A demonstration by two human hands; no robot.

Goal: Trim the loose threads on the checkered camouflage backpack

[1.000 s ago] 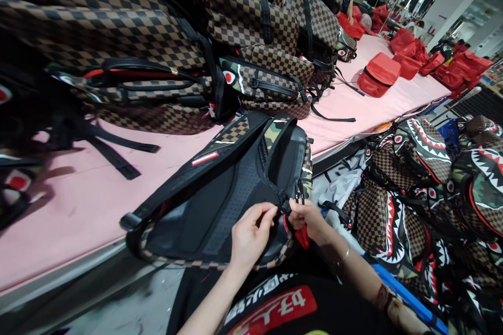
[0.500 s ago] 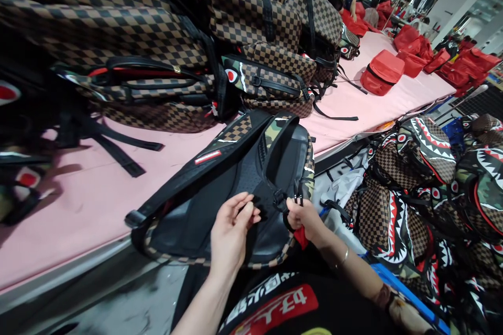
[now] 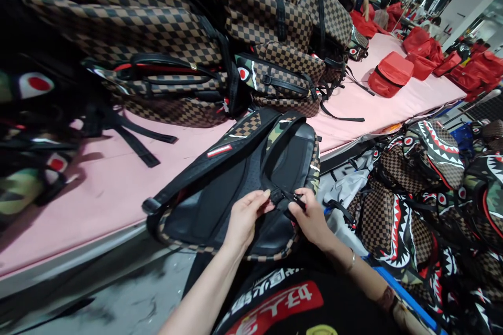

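Observation:
A backpack (image 3: 220, 193) lies back-panel up, half on the pink table's (image 3: 110, 188) front edge and half over my lap. Its back is black mesh, with checkered and camouflage shoulder straps. My left hand (image 3: 245, 217) pinches the black strap just left of a small black buckle (image 3: 283, 199) near the bag's lower end. My right hand (image 3: 312, 217) grips the same strap and buckle from the right side. Both hands nearly touch each other over the strap.
A tall stack of brown checkered backpacks (image 3: 165, 57) fills the far side of the table. Red bags (image 3: 391, 73) lie farther along it, where another person stands. A heap of shark-mouth backpacks (image 3: 424, 188) sits on the floor to my right.
My left hand has come back to the strap beside the buckle, after shifting left half a second ago. My right hand turned the buckle flat. The view has shifted slightly.

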